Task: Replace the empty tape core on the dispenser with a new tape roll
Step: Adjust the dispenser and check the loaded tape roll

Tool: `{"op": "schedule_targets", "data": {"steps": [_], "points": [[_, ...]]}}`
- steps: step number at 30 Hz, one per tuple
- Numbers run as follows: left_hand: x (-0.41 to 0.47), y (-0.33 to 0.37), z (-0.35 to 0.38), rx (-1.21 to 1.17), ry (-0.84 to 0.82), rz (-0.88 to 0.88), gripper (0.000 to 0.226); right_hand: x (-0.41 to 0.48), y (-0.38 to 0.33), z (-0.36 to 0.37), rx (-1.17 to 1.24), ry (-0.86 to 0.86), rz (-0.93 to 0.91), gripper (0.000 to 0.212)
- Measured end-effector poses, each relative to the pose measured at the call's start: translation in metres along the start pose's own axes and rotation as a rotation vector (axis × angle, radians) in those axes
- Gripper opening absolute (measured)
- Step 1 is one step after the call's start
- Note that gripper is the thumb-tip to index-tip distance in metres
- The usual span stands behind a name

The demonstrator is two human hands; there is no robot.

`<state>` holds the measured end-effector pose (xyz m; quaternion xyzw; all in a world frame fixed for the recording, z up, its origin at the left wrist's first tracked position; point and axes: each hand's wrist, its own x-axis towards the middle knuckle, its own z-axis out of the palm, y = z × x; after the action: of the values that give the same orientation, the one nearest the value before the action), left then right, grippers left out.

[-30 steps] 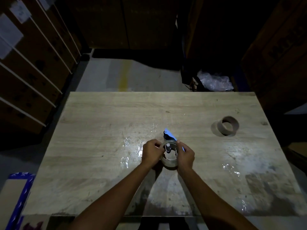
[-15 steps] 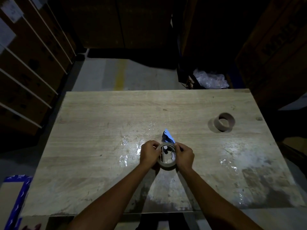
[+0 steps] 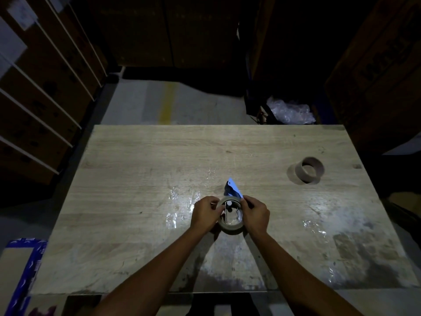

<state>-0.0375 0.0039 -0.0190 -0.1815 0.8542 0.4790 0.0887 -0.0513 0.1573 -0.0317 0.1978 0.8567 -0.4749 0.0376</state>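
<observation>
A brown tape roll (image 3: pixel 230 228) sits over the blue dispenser (image 3: pixel 232 189) near the middle of the wooden table (image 3: pixel 141 169). My left hand (image 3: pixel 205 214) grips the roll's left side and my right hand (image 3: pixel 255 214) grips its right side. Through the roll's hole I see the dispenser's white hub. The blue end of the dispenser sticks out beyond the roll, away from me. The empty cardboard tape core (image 3: pixel 309 170) lies apart at the table's right.
Scraps of clear tape (image 3: pixel 173 216) stick to the table left of my hands and more (image 3: pixel 315 225) to the right. Cardboard boxes stand on both sides. A clear plastic bag (image 3: pixel 290 111) lies behind the table. A blue-edged box (image 3: pixel 20 272) is at the lower left.
My hands stay on the roll and dispenser with only small finger shifts. The view has shifted slightly.
</observation>
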Motion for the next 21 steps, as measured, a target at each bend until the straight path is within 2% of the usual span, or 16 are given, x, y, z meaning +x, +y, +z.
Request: {"op": "schedule_targets", "data": {"steps": [5,9,15,21], "points": [[0.000,-0.002,-0.003,0.000,0.003,0.026,0.036,-0.008,-0.013,-0.008,-0.074,0.021,-0.132,0.027],[0.000,-0.005,-0.007,0.008,0.005,0.055,0.035,-0.009,-0.009,-0.003,-0.236,-0.052,-0.240,0.044],[-0.004,-0.010,-0.013,0.052,0.007,0.115,0.032,-0.025,-0.009,-0.004,-0.401,-0.106,-0.514,0.054],[-0.011,-0.017,-0.014,0.122,-0.046,0.180,0.030,-0.034,-0.007,-0.002,-0.580,-0.142,-0.559,0.060]]}}
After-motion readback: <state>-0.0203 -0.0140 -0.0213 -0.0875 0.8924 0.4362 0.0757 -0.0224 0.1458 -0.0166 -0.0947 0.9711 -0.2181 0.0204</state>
